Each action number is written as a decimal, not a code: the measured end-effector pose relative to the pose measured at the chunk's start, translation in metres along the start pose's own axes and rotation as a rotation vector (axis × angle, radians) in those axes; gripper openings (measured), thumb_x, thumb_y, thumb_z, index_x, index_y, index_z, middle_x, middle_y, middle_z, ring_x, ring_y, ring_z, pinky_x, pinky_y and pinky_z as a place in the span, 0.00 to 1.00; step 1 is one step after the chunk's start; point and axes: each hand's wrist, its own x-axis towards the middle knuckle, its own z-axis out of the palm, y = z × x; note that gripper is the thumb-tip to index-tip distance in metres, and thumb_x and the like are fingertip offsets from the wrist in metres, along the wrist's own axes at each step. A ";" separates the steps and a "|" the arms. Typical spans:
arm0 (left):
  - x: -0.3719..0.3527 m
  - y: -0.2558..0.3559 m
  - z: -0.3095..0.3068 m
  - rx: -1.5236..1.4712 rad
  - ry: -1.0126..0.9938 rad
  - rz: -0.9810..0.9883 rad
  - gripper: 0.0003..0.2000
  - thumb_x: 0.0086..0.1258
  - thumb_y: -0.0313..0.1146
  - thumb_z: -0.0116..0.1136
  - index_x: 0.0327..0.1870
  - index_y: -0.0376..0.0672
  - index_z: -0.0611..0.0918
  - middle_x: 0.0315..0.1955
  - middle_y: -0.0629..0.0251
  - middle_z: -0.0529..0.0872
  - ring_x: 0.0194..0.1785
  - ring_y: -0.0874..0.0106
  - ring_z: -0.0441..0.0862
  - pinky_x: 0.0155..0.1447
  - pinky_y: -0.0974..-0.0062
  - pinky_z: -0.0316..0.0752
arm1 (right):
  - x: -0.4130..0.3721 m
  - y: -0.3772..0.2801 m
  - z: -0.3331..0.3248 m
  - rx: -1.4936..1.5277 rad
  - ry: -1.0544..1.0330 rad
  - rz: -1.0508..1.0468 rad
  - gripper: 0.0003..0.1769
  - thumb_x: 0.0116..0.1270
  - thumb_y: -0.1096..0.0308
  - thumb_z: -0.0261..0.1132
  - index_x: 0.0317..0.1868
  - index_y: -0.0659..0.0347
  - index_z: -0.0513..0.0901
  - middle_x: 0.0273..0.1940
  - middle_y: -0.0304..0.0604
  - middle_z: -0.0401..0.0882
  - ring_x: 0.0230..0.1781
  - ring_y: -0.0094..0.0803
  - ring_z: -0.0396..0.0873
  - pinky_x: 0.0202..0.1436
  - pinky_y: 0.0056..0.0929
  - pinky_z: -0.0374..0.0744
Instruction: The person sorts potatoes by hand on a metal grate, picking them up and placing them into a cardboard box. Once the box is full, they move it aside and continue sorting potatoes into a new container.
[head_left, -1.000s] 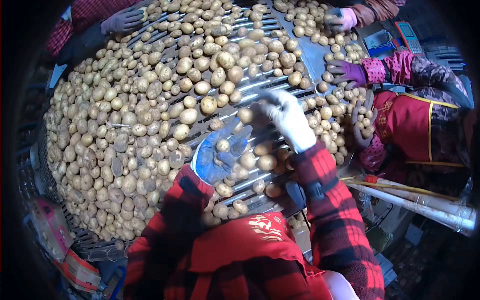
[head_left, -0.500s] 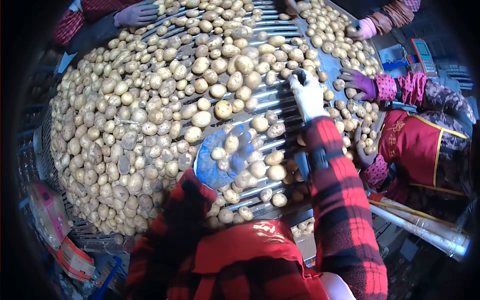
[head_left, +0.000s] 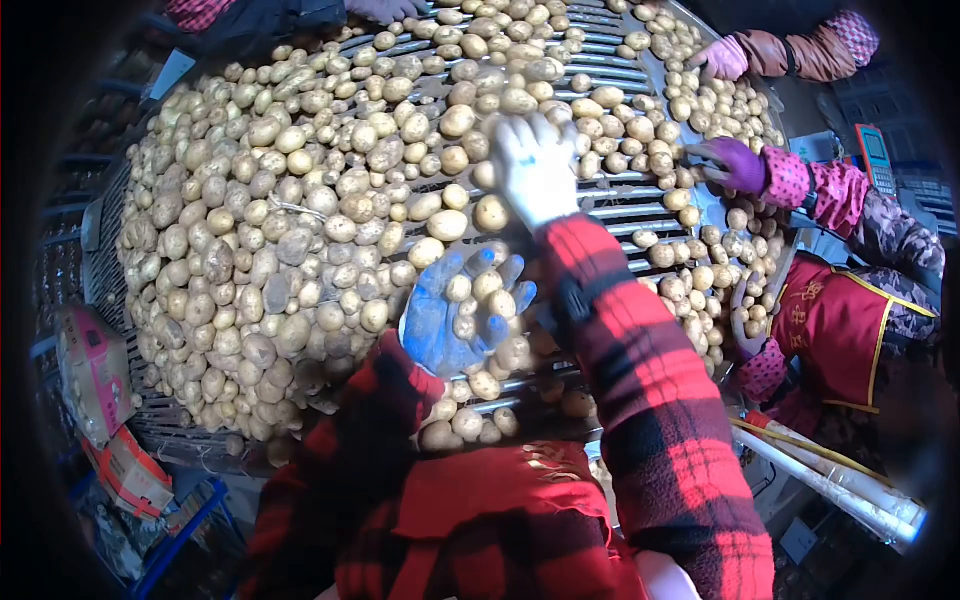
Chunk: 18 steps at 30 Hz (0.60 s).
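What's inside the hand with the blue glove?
A few small potatoes sit in the left hand, with its fingers partly curled. They cover some of the palm side, so I can't tell if anything else is hidden underneath them.

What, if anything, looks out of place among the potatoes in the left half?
A thin, pale strand lies across the potatoes; it looks odd because its surroundings are rounded potatoes. Just below it, one potato is noticeably greyer than most; I cannot tell whether this is dirt or damage.
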 end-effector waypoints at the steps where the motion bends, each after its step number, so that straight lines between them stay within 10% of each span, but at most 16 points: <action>1: -0.004 0.004 0.000 0.030 -0.040 0.004 0.24 0.87 0.54 0.46 0.69 0.49 0.83 0.74 0.59 0.78 0.77 0.54 0.71 0.56 0.56 0.86 | -0.009 0.005 -0.006 -0.033 0.030 0.007 0.19 0.69 0.58 0.68 0.59 0.46 0.85 0.59 0.42 0.83 0.66 0.49 0.76 0.75 0.71 0.64; 7: -0.059 0.007 0.020 0.102 0.252 0.162 0.24 0.86 0.57 0.47 0.54 0.46 0.85 0.67 0.54 0.84 0.69 0.51 0.80 0.54 0.51 0.86 | -0.054 0.087 -0.049 -0.185 -0.065 0.143 0.18 0.70 0.58 0.71 0.58 0.46 0.88 0.60 0.42 0.84 0.69 0.49 0.75 0.76 0.67 0.62; 11: -0.067 0.006 0.010 -0.064 0.128 0.099 0.28 0.85 0.60 0.50 0.63 0.42 0.81 0.69 0.53 0.82 0.72 0.48 0.78 0.57 0.47 0.88 | -0.009 0.001 -0.081 0.155 -0.094 0.030 0.17 0.64 0.63 0.74 0.54 0.47 0.87 0.57 0.44 0.84 0.62 0.49 0.80 0.75 0.69 0.64; 18: -0.082 -0.012 0.058 0.111 0.509 0.220 0.18 0.84 0.55 0.52 0.39 0.51 0.80 0.48 0.63 0.87 0.59 0.55 0.84 0.41 0.62 0.83 | 0.034 -0.092 0.035 -0.058 -0.139 -0.065 0.10 0.69 0.61 0.66 0.45 0.55 0.87 0.45 0.46 0.87 0.59 0.49 0.80 0.77 0.72 0.61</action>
